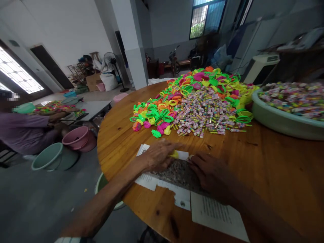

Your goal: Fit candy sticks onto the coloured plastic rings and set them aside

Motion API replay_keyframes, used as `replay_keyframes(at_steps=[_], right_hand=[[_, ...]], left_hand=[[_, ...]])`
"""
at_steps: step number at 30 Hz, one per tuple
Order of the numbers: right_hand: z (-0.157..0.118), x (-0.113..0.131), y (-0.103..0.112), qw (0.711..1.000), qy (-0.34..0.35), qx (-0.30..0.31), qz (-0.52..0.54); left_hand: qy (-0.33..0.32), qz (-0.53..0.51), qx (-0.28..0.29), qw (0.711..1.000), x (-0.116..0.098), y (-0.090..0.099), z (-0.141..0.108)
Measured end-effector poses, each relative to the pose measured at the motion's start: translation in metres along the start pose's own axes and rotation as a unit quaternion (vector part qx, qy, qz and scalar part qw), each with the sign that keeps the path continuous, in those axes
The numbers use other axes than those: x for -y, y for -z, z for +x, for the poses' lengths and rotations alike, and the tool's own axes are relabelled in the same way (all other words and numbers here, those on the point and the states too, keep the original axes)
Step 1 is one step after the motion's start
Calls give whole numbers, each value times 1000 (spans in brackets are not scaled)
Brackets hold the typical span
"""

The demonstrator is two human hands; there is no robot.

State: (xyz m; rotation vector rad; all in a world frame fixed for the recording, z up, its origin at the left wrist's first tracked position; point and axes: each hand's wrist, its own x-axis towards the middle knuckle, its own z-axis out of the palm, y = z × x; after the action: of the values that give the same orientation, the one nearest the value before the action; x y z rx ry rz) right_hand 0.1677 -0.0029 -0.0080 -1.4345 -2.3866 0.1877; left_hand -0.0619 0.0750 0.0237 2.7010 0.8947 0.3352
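My left hand [159,156] is bent over the left end of a dark speckled slab [179,172], its fingers closed about a small yellow plastic piece [174,154]. Across from it, my right hand [209,170] rests on the slab's right part with curled fingers; something pale shows at its fingertips, too small to name. Printed paper sheets [215,212] lie under and around the slab. Just beyond my hands is a heap of small wrapped sticks [202,113], against a bigger pile of neon plastic toy watches or bracelets [162,113].
A pale green basin [286,123] of wrapped sticks stands on the round wooden table [283,175] at the right. Green [54,157] and pink [79,138] buckets are on the floor at the left, near a seated person [22,131] at another table [93,108].
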Motion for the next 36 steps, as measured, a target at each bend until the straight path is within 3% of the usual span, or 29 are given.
replay_keyframes(at_steps=[3,6,9,15,20,23,29,36], right_hand=[[-2,-3,-2,999,2,-28,23],[-4,-5,-5,997,3,-60,52],[-4,-6,-7,993,-1,-83,78],[-3,-2,-7,991,7,-85,100],[2,4,-7,993,13,-73,94],[4,7,-8,992,16,-77,100],[7,10,-11,987,37,-92,124],[7,12,-15,989,63,-115,67]], left_hand=[[45,-108,-20,993,5,-1,10],[121,-267,-70,954,9,-10,18],[143,-347,-107,921,8,-20,22],[80,-283,-99,951,6,-25,11],[119,-346,-56,929,12,-20,-4],[115,-330,-40,936,12,-15,-12],[18,-260,-61,964,11,-11,-17],[22,-288,-72,955,15,-17,-22]])
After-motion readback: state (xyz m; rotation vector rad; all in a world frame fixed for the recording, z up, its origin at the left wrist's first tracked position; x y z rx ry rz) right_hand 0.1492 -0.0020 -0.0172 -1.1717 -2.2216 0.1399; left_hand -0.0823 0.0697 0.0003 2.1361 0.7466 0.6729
